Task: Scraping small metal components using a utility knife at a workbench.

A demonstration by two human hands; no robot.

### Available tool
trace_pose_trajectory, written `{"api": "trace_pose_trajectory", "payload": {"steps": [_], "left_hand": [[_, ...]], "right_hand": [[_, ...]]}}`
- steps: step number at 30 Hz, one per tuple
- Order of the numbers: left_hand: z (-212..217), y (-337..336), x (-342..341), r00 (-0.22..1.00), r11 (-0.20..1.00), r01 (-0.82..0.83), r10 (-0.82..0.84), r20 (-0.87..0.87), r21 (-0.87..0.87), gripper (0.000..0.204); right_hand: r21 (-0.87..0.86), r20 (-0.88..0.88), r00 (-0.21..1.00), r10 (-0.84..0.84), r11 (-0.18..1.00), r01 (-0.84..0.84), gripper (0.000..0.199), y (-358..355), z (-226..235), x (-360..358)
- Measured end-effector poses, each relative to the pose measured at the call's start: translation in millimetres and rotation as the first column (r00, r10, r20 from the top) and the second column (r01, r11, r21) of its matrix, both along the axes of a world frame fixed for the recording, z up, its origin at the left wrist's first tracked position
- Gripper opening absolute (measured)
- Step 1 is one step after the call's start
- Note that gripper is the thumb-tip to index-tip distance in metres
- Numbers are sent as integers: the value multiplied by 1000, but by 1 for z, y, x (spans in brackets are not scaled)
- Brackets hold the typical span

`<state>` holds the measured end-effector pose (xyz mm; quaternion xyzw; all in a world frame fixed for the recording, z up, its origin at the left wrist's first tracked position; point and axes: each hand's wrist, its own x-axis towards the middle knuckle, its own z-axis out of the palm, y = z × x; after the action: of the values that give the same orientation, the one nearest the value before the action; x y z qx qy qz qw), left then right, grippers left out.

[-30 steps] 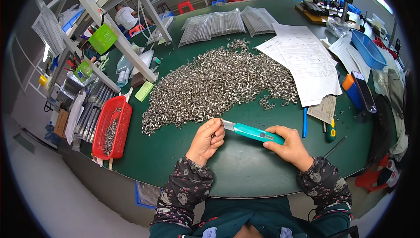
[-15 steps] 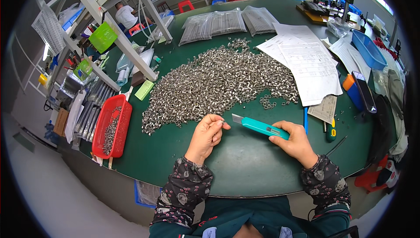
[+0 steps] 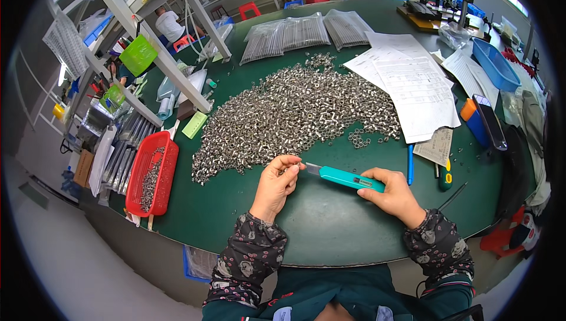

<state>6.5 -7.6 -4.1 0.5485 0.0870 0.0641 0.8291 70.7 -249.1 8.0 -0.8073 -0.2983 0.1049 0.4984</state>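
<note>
My right hand (image 3: 394, 192) is closed around a teal utility knife (image 3: 339, 176), its blade out and pointing left. The blade tip meets the fingertips of my left hand (image 3: 276, 186), which pinch a small metal ring mostly hidden by the fingers. Beyond both hands spreads a wide heap of small silvery metal rings (image 3: 283, 114). A few rings (image 3: 359, 139) lie apart at the heap's near right edge. Both hands are held above the near part of the green table (image 3: 318, 232).
To the left stands a red basket (image 3: 166, 170) holding some metal pieces. Paper sheets (image 3: 415, 94) lie right of the heap, with a blue pen (image 3: 410, 165) and a phone (image 3: 490, 122) nearby. Bagged rods (image 3: 303, 31) lie behind the heap. A shelf post (image 3: 177, 76) rises at left.
The utility knife has moved left and slightly down, bringing its blade to my left fingertips. My left hand has stayed almost in place.
</note>
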Motion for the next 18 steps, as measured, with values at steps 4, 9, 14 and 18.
{"api": "trace_pose_trajectory", "payload": {"steps": [4,9,14,18], "left_hand": [[-1,0,0,1000,999,0,0,-3,-33,13],[5,-5,-1,1000,998,14,-13,12,-55,12],[1,-2,-1,999,996,32,-31,23,-85,10],[3,-3,-1,999,997,36,-36,5,-73,9]], "right_hand": [[-7,-3,1000,11,1000,-11,27,1,2,-1],[13,-19,1000,21,1000,-21,26,1,3,-2],[11,-44,998,37,999,-36,27,2,5,-3],[3,-72,997,41,999,-41,28,2,5,-4]]}}
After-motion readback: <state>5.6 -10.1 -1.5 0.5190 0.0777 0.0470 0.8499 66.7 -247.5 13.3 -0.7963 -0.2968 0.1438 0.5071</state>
